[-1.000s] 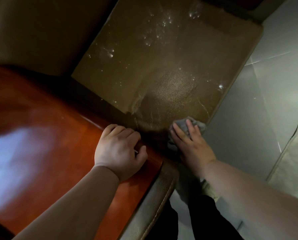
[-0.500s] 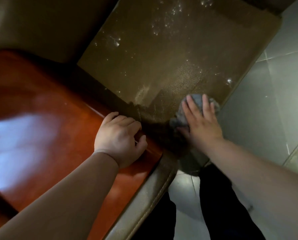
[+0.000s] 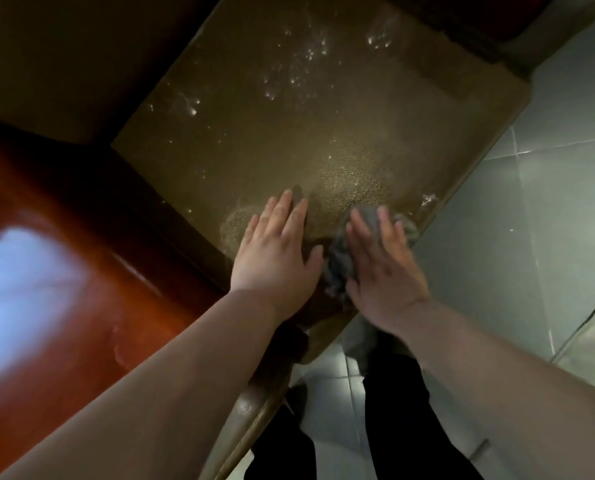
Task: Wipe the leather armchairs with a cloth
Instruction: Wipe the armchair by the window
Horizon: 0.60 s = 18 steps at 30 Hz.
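Note:
The brown leather seat (image 3: 289, 133) of the armchair fills the upper middle, speckled with wet drops and a damp patch near its front edge. A crumpled grey cloth (image 3: 341, 261) lies on the seat's front corner. My right hand (image 3: 382, 265) lies flat on the cloth with straight fingers, pressing it onto the leather. My left hand (image 3: 278, 251) rests flat on the bare seat just left of the cloth, fingers straight and spread, holding nothing.
A glossy reddish wooden armrest (image 3: 64, 271) runs along the left, with the dark backrest (image 3: 64, 46) above it. Grey floor tiles (image 3: 531, 202) lie to the right. My dark trouser legs (image 3: 393, 427) stand below the seat's corner.
My left hand left the wooden armrest and now lies flat on the seat beside the cloth. My right hand kept pressing the cloth near the seat's front edge.

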Tool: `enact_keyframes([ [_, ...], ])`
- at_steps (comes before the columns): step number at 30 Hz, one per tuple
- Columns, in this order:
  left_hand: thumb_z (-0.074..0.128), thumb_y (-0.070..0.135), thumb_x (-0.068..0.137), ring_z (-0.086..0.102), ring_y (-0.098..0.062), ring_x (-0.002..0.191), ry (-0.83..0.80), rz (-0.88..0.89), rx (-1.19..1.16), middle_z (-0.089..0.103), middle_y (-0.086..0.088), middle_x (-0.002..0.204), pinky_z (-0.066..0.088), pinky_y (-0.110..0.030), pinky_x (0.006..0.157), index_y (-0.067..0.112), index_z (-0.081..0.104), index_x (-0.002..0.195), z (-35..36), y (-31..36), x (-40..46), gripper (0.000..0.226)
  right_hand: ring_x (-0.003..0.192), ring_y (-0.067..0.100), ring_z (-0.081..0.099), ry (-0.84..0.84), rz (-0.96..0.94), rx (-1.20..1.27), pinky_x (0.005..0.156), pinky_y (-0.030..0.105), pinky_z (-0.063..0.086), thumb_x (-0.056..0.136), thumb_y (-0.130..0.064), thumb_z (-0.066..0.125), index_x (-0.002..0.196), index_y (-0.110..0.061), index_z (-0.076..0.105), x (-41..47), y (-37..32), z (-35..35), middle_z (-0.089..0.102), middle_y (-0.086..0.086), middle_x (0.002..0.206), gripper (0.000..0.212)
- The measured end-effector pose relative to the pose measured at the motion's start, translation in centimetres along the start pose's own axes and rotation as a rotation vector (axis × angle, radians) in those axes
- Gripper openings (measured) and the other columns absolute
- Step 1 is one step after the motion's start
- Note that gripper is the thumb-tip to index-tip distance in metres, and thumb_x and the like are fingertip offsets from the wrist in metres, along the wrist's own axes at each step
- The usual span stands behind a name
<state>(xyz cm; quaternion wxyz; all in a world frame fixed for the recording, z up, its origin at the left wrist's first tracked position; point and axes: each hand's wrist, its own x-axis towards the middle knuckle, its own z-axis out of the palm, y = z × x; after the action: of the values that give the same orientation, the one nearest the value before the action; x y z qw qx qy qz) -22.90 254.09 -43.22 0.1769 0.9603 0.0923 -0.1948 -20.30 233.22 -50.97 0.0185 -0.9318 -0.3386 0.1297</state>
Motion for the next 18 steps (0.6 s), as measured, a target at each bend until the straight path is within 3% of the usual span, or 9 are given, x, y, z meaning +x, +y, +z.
enact_keyframes([
  [3,0.039,0.053,0.103,0.009,-0.021,0.163,0.206,-0.076,0.008,0.012,-0.002,0.177,0.001,-0.044,0.132,0.025,0.018,0.167,2.2,1.4,3.8,0.073,0.156,0.049,-0.006,0.067,0.389,0.063,0.125,0.065,0.008,0.096,-0.055,0.029,0.164,-0.006,0.009,5.7,6.7,-1.6,0.000,0.013,0.173,0.086],
  [5,0.039,0.051,0.103,0.012,-0.023,0.163,0.348,-0.229,-0.056,0.016,-0.005,0.176,0.000,-0.048,0.132,0.024,0.021,0.166,3.4,2.0,5.8,0.071,0.155,0.052,-0.007,0.091,0.520,0.137,0.125,0.066,0.010,0.095,-0.056,0.024,0.164,-0.004,0.007,7.4,8.4,-2.3,-0.003,0.014,0.173,0.088],
  [8,0.035,0.050,0.102,0.005,-0.022,0.163,0.398,-0.458,-0.152,0.010,-0.005,0.177,-0.002,-0.050,0.132,0.020,0.020,0.167,5.1,3.2,7.7,0.073,0.155,0.053,-0.005,0.130,0.270,0.175,0.124,0.069,0.008,0.094,-0.047,0.037,0.164,-0.003,0.014,4.8,6.1,-1.1,0.004,0.017,0.173,0.085],
  [11,0.035,0.051,0.099,0.005,-0.024,0.163,0.426,-0.473,-0.082,0.009,-0.006,0.177,-0.001,-0.049,0.132,0.018,0.018,0.167,6.2,3.4,8.0,0.078,0.157,0.049,0.001,0.141,-0.035,0.177,0.123,0.067,0.014,0.092,-0.043,0.051,0.161,-0.002,0.030,-0.2,4.9,0.6,0.015,0.014,0.172,0.083],
  [13,0.038,0.050,0.097,0.008,-0.025,0.163,0.464,-0.469,-0.071,0.012,-0.007,0.176,0.001,-0.050,0.133,0.017,0.021,0.166,6.6,3.1,8.0,0.078,0.158,0.045,0.001,0.131,-0.112,0.173,0.126,0.064,0.011,0.087,-0.045,0.053,0.162,-0.008,0.030,0.9,8.2,0.1,0.014,0.009,0.173,0.087],
  [15,0.040,0.049,0.096,0.011,-0.026,0.162,0.496,-0.467,-0.072,0.016,-0.008,0.176,0.002,-0.050,0.133,0.015,0.025,0.166,7.0,2.8,8.1,0.078,0.157,0.046,-0.003,0.126,0.024,0.167,0.127,0.061,0.004,0.084,-0.048,0.049,0.164,-0.011,0.023,4.4,11.4,-1.1,0.009,0.007,0.174,0.092],
  [18,0.040,0.047,0.096,0.012,-0.027,0.162,0.515,-0.458,-0.062,0.017,-0.008,0.175,0.002,-0.050,0.132,0.014,0.026,0.165,7.2,3.0,8.1,0.078,0.156,0.049,-0.008,0.179,0.392,0.269,0.125,0.066,0.002,0.086,-0.048,0.040,0.165,-0.009,0.012,9.4,14.8,-3.1,0.002,0.007,0.174,0.092],
])
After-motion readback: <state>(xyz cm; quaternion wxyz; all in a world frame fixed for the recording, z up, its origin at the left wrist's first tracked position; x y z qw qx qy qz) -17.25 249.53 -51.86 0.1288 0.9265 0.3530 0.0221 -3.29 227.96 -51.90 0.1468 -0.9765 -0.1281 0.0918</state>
